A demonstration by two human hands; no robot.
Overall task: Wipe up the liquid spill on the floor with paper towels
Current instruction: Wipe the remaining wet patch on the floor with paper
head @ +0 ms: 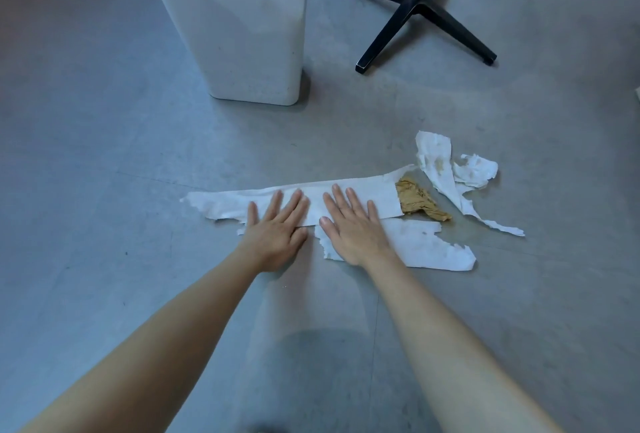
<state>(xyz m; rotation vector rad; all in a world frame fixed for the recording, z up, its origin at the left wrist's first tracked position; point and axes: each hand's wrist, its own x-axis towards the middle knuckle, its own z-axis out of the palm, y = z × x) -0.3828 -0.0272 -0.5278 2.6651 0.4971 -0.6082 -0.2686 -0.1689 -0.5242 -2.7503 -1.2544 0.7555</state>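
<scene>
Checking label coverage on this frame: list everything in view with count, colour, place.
long paper towel: 1, white, flat on the floor mid-frame, under both hands' fingers
torn towel sheet: 1, white, just nearer than the long towel, partly under the right palm
soaked wad: 1, brown, at the long towel's right end
stained strip: 1, white with faint yellowish marks, right of the wad
crumpled scrap: 1, white, beside the stained strip, farthest right
bin: 1, white, standing upper left
stand base: 1, black, cross-shaped, upper right
floor: 1, grey
left hand: 1, flat, fingers straight on the long towel
right hand: 1, flat, fingers straight on the long towel
</scene>
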